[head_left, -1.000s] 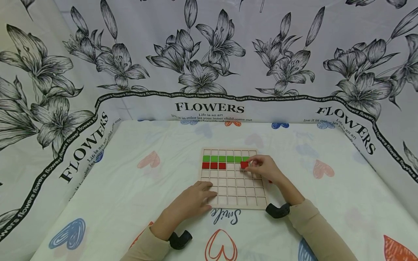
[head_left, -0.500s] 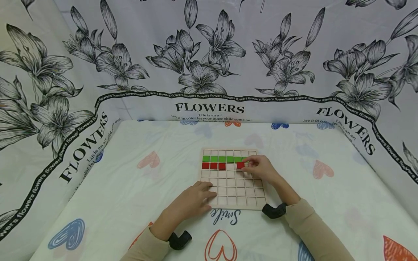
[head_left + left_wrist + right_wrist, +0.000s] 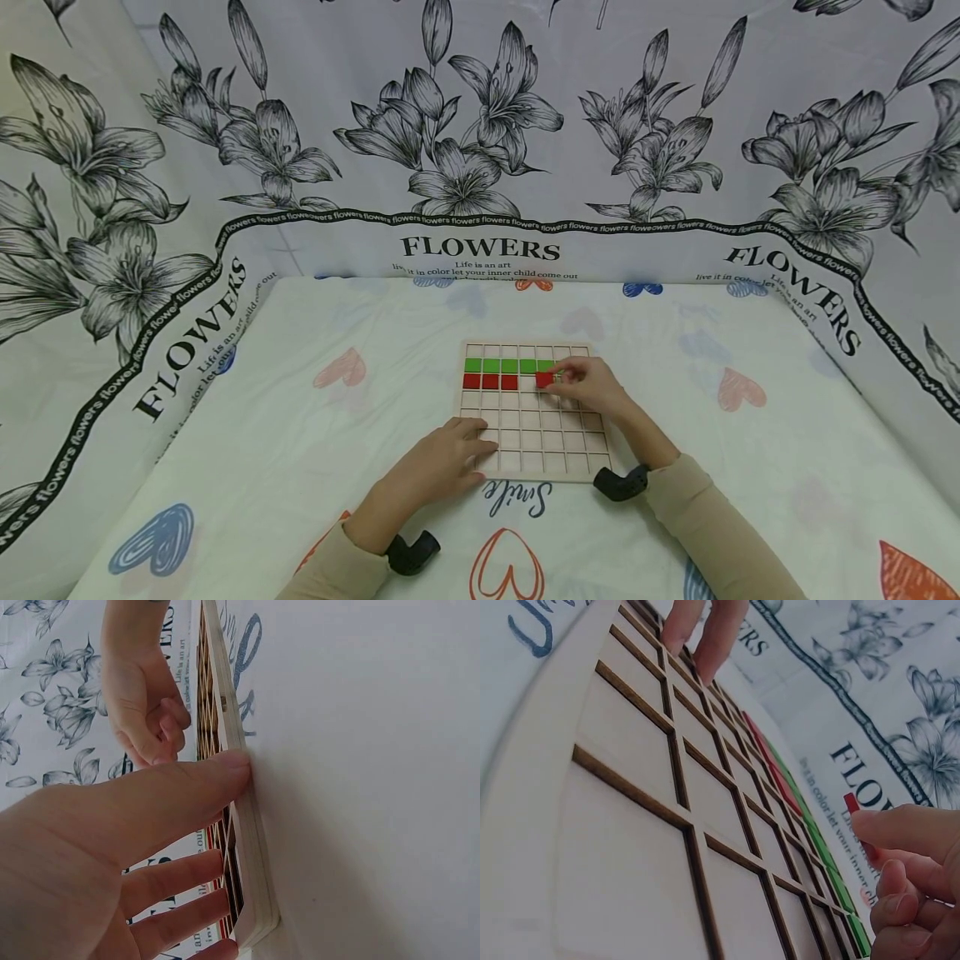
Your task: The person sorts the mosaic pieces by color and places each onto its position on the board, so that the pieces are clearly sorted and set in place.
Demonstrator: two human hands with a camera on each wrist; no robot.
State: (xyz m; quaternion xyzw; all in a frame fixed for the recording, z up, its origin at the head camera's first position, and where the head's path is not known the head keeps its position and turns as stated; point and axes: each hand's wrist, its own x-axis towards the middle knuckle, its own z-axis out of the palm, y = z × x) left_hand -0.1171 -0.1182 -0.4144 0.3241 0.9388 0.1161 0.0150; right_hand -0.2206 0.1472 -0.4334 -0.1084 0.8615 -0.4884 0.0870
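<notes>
A pale wooden grid board (image 3: 553, 442) lies on the bed-like white cloth. Green square tiles (image 3: 510, 366) fill cells of its second row; the right end is hidden by my right hand (image 3: 596, 390). Three red square tiles (image 3: 491, 382) sit at the left of the row below. Between thumb and forefinger my right hand pinches another red square tile (image 3: 851, 804), tilted and raised over the board in the right wrist view. My left hand (image 3: 438, 458) rests at the board's front left, its thumb (image 3: 217, 776) on the front edge and fingers spread over the cells.
White cloth (image 3: 375, 333) with printed hearts spreads around the board. Behind it hangs a curtain (image 3: 300, 242) with black flower prints and lettering. Black wrist devices (image 3: 414, 552) are on both wrists.
My right hand has moved left along the row with the red tile, nearer to the three red ones. My left hand has stayed in place.
</notes>
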